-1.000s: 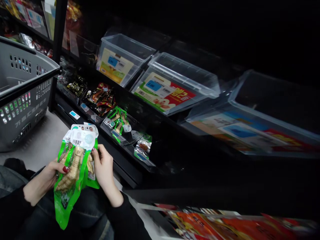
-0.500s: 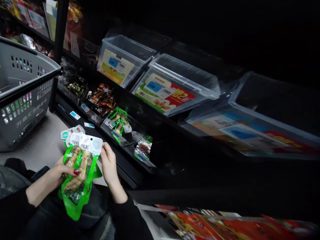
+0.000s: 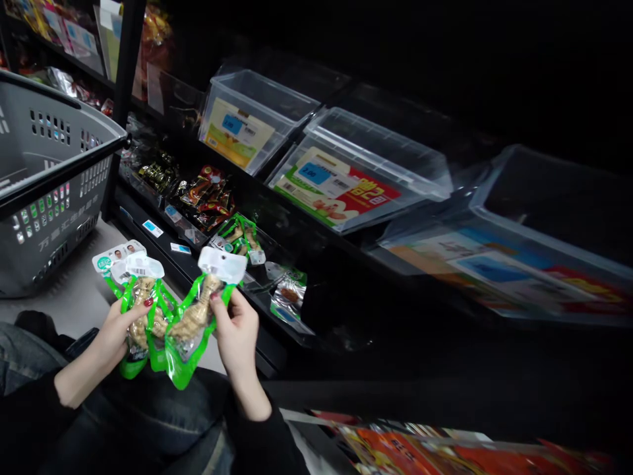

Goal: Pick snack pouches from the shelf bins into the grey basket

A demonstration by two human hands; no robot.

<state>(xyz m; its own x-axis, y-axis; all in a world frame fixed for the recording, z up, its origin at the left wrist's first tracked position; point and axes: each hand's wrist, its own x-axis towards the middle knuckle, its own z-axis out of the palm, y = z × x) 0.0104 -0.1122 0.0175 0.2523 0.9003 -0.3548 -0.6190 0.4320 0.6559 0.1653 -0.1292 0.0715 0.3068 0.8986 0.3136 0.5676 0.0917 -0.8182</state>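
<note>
The black shelving (image 3: 128,79) takes up most of your view, running from the upper left down to the right and falling into darkness at the far side. At your left is the grey shopping basket (image 3: 82,204), with slotted walls and a black rim. Three clear bins sit on the shelf ahead: the right bin (image 3: 484,218) is blurred, while the middle bin (image 3: 376,158) and left bin (image 3: 267,99) show printed cards. Red and orange packets (image 3: 395,452) lie at the lower right. Your jeans (image 3: 163,402) show beneath your hands.

Your left hand (image 3: 111,336) grips a cluster of green-edged packs (image 3: 141,316), thumb pressed across the front; the exact count is hard to tell. Your right hand (image 3: 240,333) pinches a single pack (image 3: 195,316) by its upper right side, thumb in front, tilted with its white header up. Its lower left corner overlaps the cluster in view. On the low shelf beyond lie dark red packets (image 3: 210,194), similar green packs (image 3: 242,237) and a silver-and-green pouch (image 3: 289,293). A small blue-and-white price label (image 3: 153,228) marks the shelf edge.
</note>
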